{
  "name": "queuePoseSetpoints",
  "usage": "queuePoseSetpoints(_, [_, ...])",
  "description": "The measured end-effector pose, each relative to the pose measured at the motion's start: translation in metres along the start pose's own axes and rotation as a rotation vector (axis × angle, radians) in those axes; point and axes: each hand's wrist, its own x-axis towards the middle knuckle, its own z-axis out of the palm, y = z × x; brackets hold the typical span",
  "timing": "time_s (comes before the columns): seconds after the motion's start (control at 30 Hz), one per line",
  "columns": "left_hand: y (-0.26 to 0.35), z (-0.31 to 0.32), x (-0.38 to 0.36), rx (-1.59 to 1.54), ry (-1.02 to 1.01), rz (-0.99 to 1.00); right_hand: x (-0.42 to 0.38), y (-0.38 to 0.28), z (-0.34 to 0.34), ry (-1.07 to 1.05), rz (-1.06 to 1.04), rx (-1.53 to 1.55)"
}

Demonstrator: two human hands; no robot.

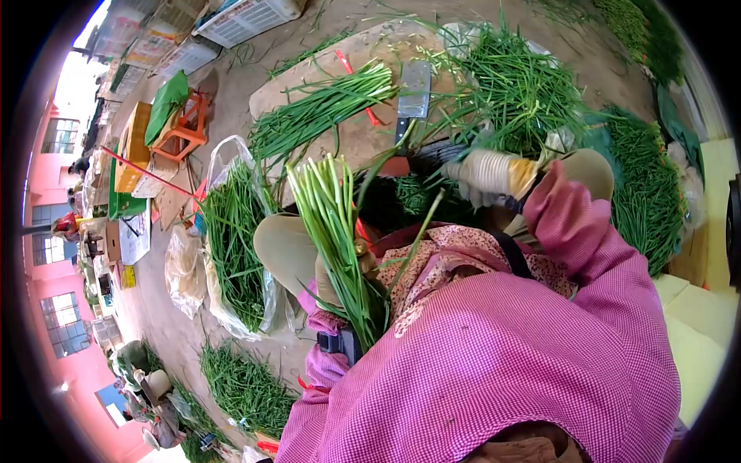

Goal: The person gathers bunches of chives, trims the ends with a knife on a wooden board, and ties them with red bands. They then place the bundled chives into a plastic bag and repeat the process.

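My left hand [366, 261], largely hidden behind leaves, is wrapped round a bunch of green onions [324, 204]. Their pale stalk ends point up and away from me, over my left knee. Red tape shows beside the bunch. My right hand [488, 174], in a pale ribbed glove, is smeared by motion over my lap near the right knee; its fingers cannot be made out. Ahead, a cleaver [414, 89] lies on a board [378, 46], its dark handle towards me. Left of it rests another bunch of green onions [332, 108], with red tape [344, 63] near it.
A loose heap of greens [525, 89] sits right of the cleaver, and a larger pile [644, 181] lies farther right. At left stand a plastic bag of greens [241, 239] and an orange stool [185, 127]. More greens [247, 386] lie on the floor. White crates [251, 21] stand behind.
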Motion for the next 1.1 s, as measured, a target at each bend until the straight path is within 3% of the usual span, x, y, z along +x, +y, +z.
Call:
queuePoseSetpoints(0.03, [-0.001, 0.001, 0.0, 0.0, 0.001, -0.006, 0.013, 0.012, 0.011, 0.004, 0.054, -0.174])
queuePoseSetpoints(0.1, [-0.002, 0.004, 0.0, -0.028, -0.06, -0.013, 0.042, 0.041, 0.032, -0.182, 0.164, -0.1])
queuePoseSetpoints(0.17, [-0.001, 0.006, 0.0, 0.035, -0.054, -0.02, 0.066, 0.061, 0.055, -0.221, 0.007, -0.038])
queuePoseSetpoints(0.23, [0.0, 0.008, 0.001, 0.02, -0.094, -0.071, 0.077, 0.061, 0.086, -0.278, -0.133, 0.463])
queuePoseSetpoints(0.27, [-0.001, 0.005, 0.002, 0.012, -0.085, -0.047, 0.089, 0.055, 0.085, -0.39, -0.176, 0.318])
queuePoseSetpoints(0.3, [-0.002, 0.005, 0.0, 0.015, -0.084, -0.042, 0.07, 0.034, 0.093, -0.267, -0.325, 0.375])
queuePoseSetpoints(0.37, [-0.002, 0.008, -0.004, 0.153, 0.073, 0.04, 0.042, -0.007, 0.086, -0.168, -0.259, 0.27])
queuePoseSetpoints(0.4, [-0.002, 0.015, -0.007, 0.243, 0.127, 0.062, 0.041, -0.015, 0.086, -0.192, -0.323, 0.371])
queuePoseSetpoints(0.43, [-0.001, 0.014, -0.008, 0.238, 0.084, 0.056, 0.032, -0.024, 0.081, -0.188, -0.309, 0.41])
queuePoseSetpoints(0.5, [-0.01, 0.025, -0.008, 0.15, 0.224, 0.066, 0.035, -0.032, 0.081, -0.244, -0.386, 0.417])
queuePoseSetpoints(0.53, [-0.001, 0.02, -0.004, 0.107, -0.161, -0.088, 0.018, -0.043, 0.079, -0.281, -0.404, 0.456])
queuePoseSetpoints(0.57, [-0.003, 0.017, -0.007, 0.186, -0.035, -0.064, 0.002, -0.053, 0.078, -0.318, -0.422, 0.494])
queuePoseSetpoints(0.6, [-0.007, 0.027, -0.01, 0.179, -0.006, -0.078, 0.048, -0.036, 0.082, -0.189, -1.0, -0.169])
queuePoseSetpoints(0.63, [-0.011, 0.036, -0.012, 0.172, 0.024, -0.093, 0.094, -0.02, 0.086, 0.33, -1.518, -0.695])
queuePoseSetpoints(0.73, [-0.013, 0.019, -0.01, 0.152, -0.067, -0.091, 0.058, -0.043, 0.082, 0.452, -1.461, -0.809])
queuePoseSetpoints(0.77, [-0.012, 0.016, -0.008, 0.144, -0.141, -0.125, 0.044, -0.054, 0.081, 0.323, -1.04, -0.541])
queuePoseSetpoints(0.83, [-0.013, 0.011, -0.006, 0.132, -0.07, -0.119, 0.051, -0.055, 0.076, 0.51, -1.081, -0.335])
queuePoseSetpoints(0.9, [-0.009, 0.009, -0.004, 0.073, -0.149, -0.195, 0.031, -0.057, 0.067, 0.102, -0.588, 0.655])
queuePoseSetpoints(0.97, [-0.006, 0.01, -0.007, 0.081, -0.176, -0.178, 0.06, -0.033, 0.062, -0.453, -0.659, 1.079])
queuePoseSetpoints(1.03, [-0.003, 0.024, -0.013, 0.196, 0.048, -0.12, 0.051, -0.039, 0.081, -0.542, -0.73, 1.021])
queuePoseSetpoints(1.1, [0.001, 0.043, -0.014, 0.15, -0.024, -0.165, 0.008, -0.053, 0.09, -0.549, -0.964, 0.839])
